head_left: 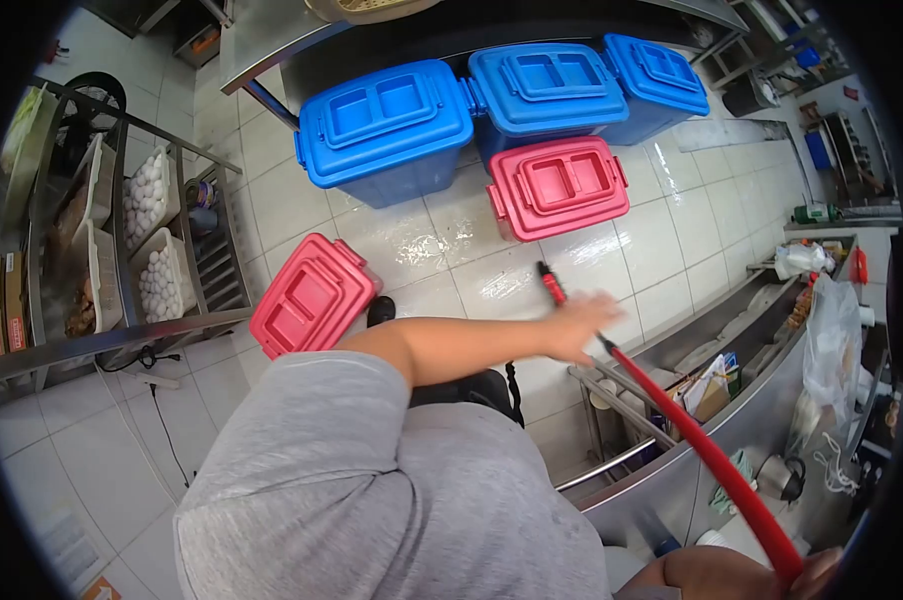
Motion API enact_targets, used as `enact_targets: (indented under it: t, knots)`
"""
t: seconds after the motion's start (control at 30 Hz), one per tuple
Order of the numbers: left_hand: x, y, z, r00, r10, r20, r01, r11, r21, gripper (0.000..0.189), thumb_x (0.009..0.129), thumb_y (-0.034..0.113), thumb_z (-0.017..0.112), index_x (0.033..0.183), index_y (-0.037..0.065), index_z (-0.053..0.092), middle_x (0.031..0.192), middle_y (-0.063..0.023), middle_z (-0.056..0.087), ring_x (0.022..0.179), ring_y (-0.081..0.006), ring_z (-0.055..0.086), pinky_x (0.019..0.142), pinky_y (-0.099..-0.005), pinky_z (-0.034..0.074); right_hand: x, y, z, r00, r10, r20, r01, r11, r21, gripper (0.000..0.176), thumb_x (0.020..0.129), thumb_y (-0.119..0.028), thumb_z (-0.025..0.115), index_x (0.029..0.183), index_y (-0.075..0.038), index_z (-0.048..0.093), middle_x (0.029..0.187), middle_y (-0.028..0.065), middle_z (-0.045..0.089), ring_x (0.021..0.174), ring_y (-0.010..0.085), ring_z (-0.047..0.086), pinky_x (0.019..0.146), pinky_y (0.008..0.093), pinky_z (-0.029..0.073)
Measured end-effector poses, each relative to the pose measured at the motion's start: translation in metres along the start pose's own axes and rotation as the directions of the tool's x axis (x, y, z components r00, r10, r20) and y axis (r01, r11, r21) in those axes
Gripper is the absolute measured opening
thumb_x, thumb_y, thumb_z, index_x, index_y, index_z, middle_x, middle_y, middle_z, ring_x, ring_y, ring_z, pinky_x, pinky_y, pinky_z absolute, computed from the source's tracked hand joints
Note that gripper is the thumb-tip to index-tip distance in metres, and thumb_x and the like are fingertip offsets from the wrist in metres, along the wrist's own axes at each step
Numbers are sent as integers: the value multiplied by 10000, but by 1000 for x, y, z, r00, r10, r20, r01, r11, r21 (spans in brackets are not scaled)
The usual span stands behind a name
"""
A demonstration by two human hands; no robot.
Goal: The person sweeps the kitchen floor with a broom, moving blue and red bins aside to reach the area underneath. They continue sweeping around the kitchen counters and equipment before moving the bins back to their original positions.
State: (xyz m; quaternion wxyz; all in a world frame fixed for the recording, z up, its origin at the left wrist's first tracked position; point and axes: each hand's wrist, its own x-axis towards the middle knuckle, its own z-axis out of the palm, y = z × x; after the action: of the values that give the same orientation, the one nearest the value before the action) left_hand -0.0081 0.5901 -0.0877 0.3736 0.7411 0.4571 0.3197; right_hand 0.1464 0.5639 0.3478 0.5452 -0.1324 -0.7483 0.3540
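Observation:
A long red pole [707, 450] with a black tip slants from the lower right up to the floor near the middle of the head view. At the lower right edge, my right hand [820, 575] is closed around its near end, partly cut off and blurred. My left hand [582, 325] reaches across from the left and lies over the pole's far part, fingers stretched out and smeared by motion. Just beyond the black tip stands a red lidded bin [559, 188]. Another red lidded bin [314, 295] is left of my left forearm.
Blue lidded bins [387, 120] line up under a steel table [272, 45]. On the left, a metal rack [122, 335] holds crates of eggs [162, 280]. A steel counter [662, 480] runs along the right, with a plastic bag [832, 350] and a kettle [780, 478]. Floor tiles look wet.

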Motion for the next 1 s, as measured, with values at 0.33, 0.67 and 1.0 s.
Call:
enact_targets:
  t: [0.33, 0.67, 1.0]
  knots:
    - [-110, 81, -57, 991, -119, 68, 128, 980, -151, 108, 687, 192, 672, 666, 111, 602, 646, -110, 598, 664, -330, 589, 583, -429, 449, 8, -34, 48, 882, -325, 341, -19, 699, 715, 248, 859, -140, 568, 657, -102, 430, 500, -18, 410, 375, 104, 383, 359, 227, 342]
    - [-168, -61, -70, 916, -271, -295, 263, 963, -66, 211, 747, 148, 605, 582, 47, 520, 632, -171, 542, 682, -373, 553, 633, -453, 433, -14, 65, 100, 645, -92, 759, -469, 736, 488, 247, 678, -70, 687, 552, -76, 475, 574, 52, 585, 464, 164, 559, 480, 271, 483]
    - [-100, -111, -69, 899, -205, -387, 180, 979, -100, 46, 641, 100, 628, 630, 77, 591, 645, -141, 581, 673, -335, 583, 611, -419, 457, -46, 58, 148, 946, 75, 314, -186, 921, 341, 284, 725, -117, 640, 538, -108, 427, 507, 5, 523, 386, 106, 486, 401, 220, 407]
